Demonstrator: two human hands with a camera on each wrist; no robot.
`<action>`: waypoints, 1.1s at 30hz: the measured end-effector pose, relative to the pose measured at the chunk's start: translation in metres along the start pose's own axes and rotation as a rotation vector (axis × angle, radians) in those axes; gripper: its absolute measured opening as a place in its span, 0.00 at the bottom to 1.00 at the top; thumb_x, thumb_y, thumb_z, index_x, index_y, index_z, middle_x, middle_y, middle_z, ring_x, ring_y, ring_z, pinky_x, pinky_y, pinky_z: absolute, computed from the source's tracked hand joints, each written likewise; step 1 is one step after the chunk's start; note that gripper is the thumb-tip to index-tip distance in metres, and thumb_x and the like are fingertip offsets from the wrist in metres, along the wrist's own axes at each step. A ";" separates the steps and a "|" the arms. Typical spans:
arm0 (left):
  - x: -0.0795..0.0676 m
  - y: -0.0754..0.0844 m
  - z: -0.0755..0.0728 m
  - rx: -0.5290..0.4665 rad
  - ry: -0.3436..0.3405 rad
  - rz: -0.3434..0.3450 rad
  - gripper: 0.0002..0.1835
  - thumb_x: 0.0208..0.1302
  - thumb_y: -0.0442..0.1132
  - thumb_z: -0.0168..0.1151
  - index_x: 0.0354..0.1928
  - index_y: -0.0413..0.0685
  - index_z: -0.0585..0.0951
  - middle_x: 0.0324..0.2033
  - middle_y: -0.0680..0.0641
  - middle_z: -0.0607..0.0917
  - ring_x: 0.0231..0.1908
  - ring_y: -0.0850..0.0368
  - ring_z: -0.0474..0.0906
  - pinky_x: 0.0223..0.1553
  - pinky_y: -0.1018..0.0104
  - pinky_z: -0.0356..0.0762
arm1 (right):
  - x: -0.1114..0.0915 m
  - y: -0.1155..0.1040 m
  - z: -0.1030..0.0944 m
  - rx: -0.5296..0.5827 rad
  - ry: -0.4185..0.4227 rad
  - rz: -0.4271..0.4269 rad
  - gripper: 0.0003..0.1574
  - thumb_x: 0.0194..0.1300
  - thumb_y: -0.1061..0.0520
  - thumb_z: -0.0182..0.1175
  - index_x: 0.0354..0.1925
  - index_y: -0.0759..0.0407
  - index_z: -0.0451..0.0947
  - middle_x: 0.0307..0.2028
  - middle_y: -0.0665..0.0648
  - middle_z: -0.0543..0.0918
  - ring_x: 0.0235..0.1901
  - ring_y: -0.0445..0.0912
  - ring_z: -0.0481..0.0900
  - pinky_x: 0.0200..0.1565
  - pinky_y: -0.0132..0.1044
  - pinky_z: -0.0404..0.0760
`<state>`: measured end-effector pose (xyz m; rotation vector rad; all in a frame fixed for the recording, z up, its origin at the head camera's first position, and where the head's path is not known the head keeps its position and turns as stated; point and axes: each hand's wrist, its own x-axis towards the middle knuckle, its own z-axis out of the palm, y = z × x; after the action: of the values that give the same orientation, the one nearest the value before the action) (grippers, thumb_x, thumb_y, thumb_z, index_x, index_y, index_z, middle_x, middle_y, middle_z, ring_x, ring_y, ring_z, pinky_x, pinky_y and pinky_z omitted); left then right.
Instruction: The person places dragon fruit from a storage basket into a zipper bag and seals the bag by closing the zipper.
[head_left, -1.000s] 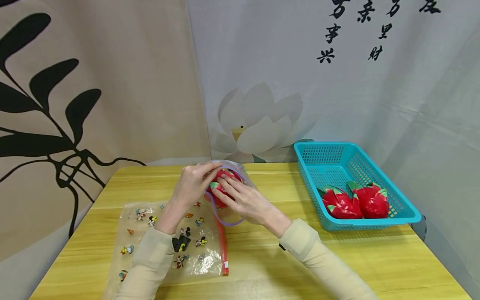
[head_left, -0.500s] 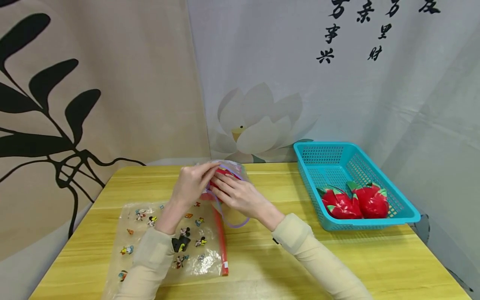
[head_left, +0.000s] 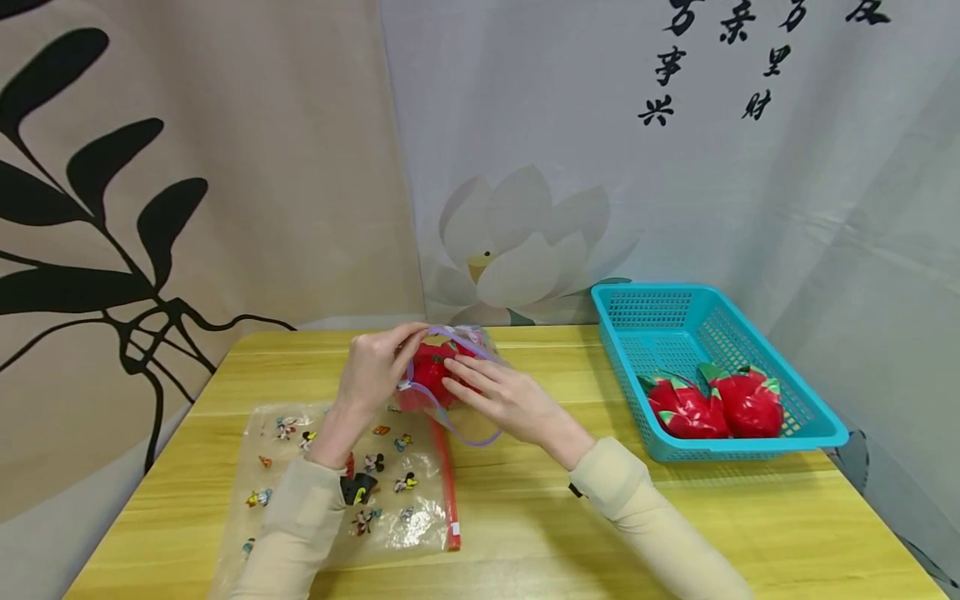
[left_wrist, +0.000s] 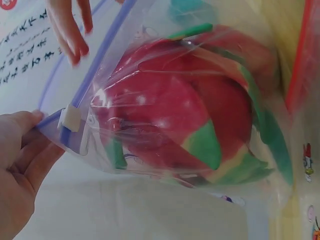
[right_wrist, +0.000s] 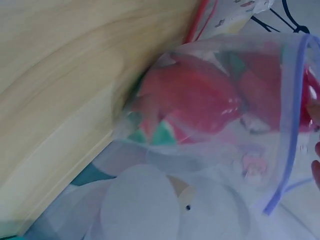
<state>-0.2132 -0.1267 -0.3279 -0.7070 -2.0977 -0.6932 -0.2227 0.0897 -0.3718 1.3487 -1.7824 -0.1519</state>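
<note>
A clear zip bag with a purple zip edge (head_left: 474,442) stands at the back of the table, its mouth spread. My left hand (head_left: 372,371) pinches a corner of that mouth, beside the white slider (left_wrist: 70,118). Inside the bag lies a red toy dragon fruit (head_left: 430,369) with green-tipped scales. Through the film, the right wrist view shows two fruits, a deeper one (right_wrist: 187,97) and one nearer the mouth (right_wrist: 262,87). My right hand (head_left: 517,400) reaches over the mouth with fingers extended, a fingertip at the nearer fruit.
A turquoise basket (head_left: 742,450) on the right holds two more dragon fruits (head_left: 686,408). Another clear bag (head_left: 420,529), with cartoon prints and a red zip, lies flat under my left forearm. A printed curtain (head_left: 525,125) hangs behind the table.
My right hand dipped deeper over the bag mouth, then drew back to the right, uncovering more of the fruit. The left hand keeps its pinch on the edge, shifted slightly left.
</note>
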 end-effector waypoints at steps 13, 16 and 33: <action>-0.005 -0.006 0.000 0.003 0.034 -0.005 0.06 0.53 0.31 0.65 0.33 0.37 0.84 0.27 0.41 0.87 0.11 0.64 0.70 0.12 0.80 0.63 | -0.055 0.010 -0.007 0.211 0.059 0.250 0.40 0.44 0.54 0.71 0.57 0.62 0.71 0.53 0.58 0.78 0.50 0.47 0.78 0.48 0.36 0.80; -0.007 -0.007 -0.001 0.006 0.037 -0.010 0.06 0.52 0.30 0.65 0.33 0.37 0.84 0.28 0.41 0.87 0.12 0.63 0.72 0.13 0.80 0.64 | -0.058 0.010 -0.003 0.209 0.055 0.277 0.36 0.45 0.56 0.70 0.55 0.61 0.73 0.49 0.56 0.80 0.46 0.46 0.79 0.45 0.34 0.81; -0.019 -0.016 -0.002 -0.033 -0.011 -0.031 0.07 0.54 0.31 0.64 0.35 0.36 0.83 0.29 0.39 0.87 0.17 0.57 0.80 0.17 0.77 0.74 | -0.042 0.017 0.009 0.230 0.217 0.395 0.05 0.52 0.65 0.64 0.32 0.63 0.82 0.27 0.54 0.84 0.28 0.44 0.81 0.32 0.31 0.82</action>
<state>-0.2128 -0.1437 -0.3454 -0.6996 -2.1151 -0.7440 -0.2397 0.1281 -0.3919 1.0909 -1.8788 0.4097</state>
